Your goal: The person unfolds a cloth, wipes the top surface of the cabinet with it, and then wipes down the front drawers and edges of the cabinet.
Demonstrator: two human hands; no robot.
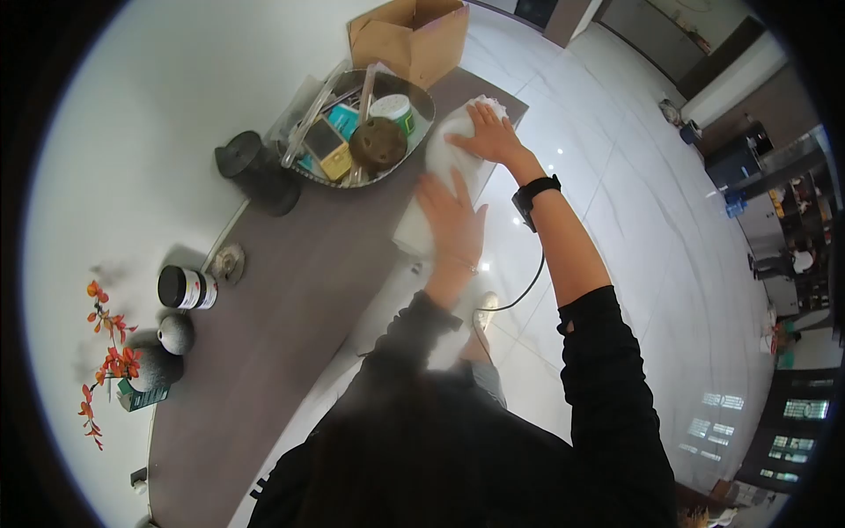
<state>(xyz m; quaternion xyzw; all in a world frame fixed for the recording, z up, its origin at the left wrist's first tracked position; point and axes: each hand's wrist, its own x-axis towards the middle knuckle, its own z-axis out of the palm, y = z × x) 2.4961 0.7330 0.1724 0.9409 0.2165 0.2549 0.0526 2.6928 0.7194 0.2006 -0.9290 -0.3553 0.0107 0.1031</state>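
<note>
Where the pale tiled floor (pixel 634 220) spans the right of the view, a white wall (pixel 132 158) bounds the left, and a long brown table (pixel 282 273) extends along that wall. At the table's far end stands an open cardboard box (pixel 405 48). Just nearer is an oval tray (pixel 426 116) with a shiny rim, loaded with mixed articles. Beside the tray, along the table edge next to the floor, lies a white roll (pixel 411 232); its material cannot be determined. Against the wall side of the tray stands a dark jug (pixel 258 176). Both hands are positioned palm down on the roll, digits extended and spread, neither closed around it: the right hand (pixel 491 136) bears on the far portion, and the left hand (pixel 455 220), partly blurred, bears on the near portion. Nearer along the wall are a dark round vase (pixel 158 365), a jar (pixel 187 288) with a black lid and a smaller grey vase (pixel 176 334). Inside the tray, a brown rounded object (pixel 378 145) rests beside a white-lidded tub (pixel 393 109) and a yellow box (pixel 333 161). A black watch (pixel 525 211) is fitted to the right wrist; a thin bracelet (pixel 473 267) encircles the left wrist
</note>
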